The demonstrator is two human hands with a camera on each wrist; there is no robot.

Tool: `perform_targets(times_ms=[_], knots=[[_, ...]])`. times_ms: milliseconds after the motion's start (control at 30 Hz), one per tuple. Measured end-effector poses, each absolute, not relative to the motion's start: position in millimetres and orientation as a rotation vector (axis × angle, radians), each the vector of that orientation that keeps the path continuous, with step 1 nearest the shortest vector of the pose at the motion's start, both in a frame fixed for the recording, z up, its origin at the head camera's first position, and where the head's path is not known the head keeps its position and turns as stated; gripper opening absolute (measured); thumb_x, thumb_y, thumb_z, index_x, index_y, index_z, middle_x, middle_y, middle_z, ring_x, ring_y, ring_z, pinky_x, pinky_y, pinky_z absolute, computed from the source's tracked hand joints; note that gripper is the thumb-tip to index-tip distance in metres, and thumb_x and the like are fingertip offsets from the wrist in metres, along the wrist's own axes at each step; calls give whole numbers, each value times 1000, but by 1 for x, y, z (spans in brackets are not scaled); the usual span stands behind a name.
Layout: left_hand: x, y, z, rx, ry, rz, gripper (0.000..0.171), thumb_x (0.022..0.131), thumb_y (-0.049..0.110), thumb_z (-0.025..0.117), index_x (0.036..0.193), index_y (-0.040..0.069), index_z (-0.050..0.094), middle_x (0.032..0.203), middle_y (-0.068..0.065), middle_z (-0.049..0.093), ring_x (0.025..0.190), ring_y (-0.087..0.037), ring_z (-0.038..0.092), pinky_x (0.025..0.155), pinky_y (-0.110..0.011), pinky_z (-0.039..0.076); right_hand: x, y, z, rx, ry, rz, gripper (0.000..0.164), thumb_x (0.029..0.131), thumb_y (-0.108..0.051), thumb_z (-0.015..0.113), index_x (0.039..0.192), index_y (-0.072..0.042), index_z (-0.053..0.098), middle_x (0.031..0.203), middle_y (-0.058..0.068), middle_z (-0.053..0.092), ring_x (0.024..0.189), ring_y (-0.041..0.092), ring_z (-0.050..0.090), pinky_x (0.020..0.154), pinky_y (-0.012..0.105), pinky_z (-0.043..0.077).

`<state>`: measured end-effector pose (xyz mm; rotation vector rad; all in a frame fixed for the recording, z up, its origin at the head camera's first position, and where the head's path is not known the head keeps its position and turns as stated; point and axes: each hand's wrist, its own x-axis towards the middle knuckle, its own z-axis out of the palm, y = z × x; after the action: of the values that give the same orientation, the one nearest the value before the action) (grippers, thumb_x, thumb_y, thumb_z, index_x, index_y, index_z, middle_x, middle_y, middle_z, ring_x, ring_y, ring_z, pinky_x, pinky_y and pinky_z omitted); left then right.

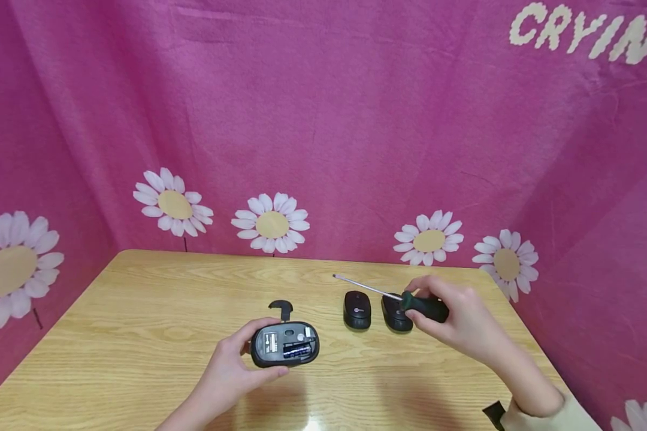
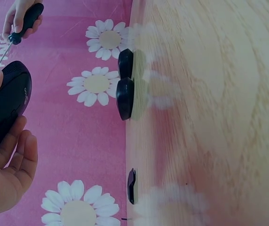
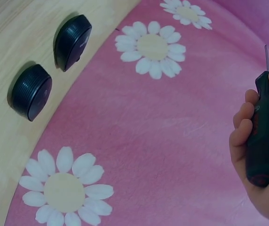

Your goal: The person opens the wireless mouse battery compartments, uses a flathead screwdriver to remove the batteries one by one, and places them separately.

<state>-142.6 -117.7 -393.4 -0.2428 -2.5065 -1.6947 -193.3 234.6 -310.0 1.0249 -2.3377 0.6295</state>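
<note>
My left hand (image 1: 232,365) grips a black computer mouse (image 1: 272,358) by its edges, above the table. The mouse's underside faces me, its battery bay uncovered and a dark blue battery (image 1: 298,351) lying in it. In the left wrist view, the smooth back of the same mouse (image 2: 5,103) shows between thumb and fingers. My right hand (image 1: 463,317) holds a screwdriver by its dark green handle (image 1: 428,306), the metal shaft (image 1: 366,286) pointing left. Its tip is apart from the held mouse. Just beyond that mouse lies a curved black battery cover (image 1: 282,308).
Two more black mice stand on the wooden table (image 1: 167,311): one mouse (image 1: 357,311) right of centre, another mouse (image 1: 395,314) partly behind the screwdriver. A pink cloth (image 1: 313,131) with white daisies hangs behind the table and along its sides.
</note>
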Motion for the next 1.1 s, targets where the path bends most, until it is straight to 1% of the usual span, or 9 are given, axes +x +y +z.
perform_targets(times_ms=[100,333,600,733,967,1100], knots=[[-143,-117,-394,-252,-2505,-1683,68,57,20,91,115,37,59,107,14,65,88,-13,58,74,-25,48,-191,231,-310,1063,-2332,631,39,69,-12,81,102,-17,60,78,-15,62,67,-1,56,61,12,47],[-142,-117,-394,-271,-2511,-1667,69,58,18,90,115,38,59,107,14,65,86,-13,58,74,-25,48,-184,223,-315,1156,-2308,630,35,71,-14,79,101,-22,62,90,-12,65,74,1,59,64,13,48],[-143,-118,-396,-310,-2508,-1634,68,57,22,91,117,35,59,107,16,65,87,-11,59,75,-25,49,-182,221,-324,1248,-2313,551,31,77,-27,77,104,-21,62,90,-13,64,75,0,57,66,14,49],[-144,-119,-396,-313,-2506,-1618,69,57,22,91,116,36,59,106,16,65,89,-11,58,75,-26,49,-183,220,-327,1295,-2307,528,30,79,-31,76,103,-21,62,90,-12,63,76,0,57,67,16,50],[-144,-121,-396,-316,-2515,-1618,69,57,21,91,116,36,59,107,15,65,93,-11,58,77,-26,49,-183,219,-333,1361,-2311,525,29,79,-28,77,102,-21,62,90,-12,62,74,-2,57,64,12,49],[-144,-122,-397,-325,-2523,-1602,68,57,21,91,116,35,60,107,15,65,91,-11,57,75,-25,49,-185,218,-336,1419,-2270,513,28,77,-24,77,100,-20,63,90,-12,62,69,-6,55,60,9,46]])
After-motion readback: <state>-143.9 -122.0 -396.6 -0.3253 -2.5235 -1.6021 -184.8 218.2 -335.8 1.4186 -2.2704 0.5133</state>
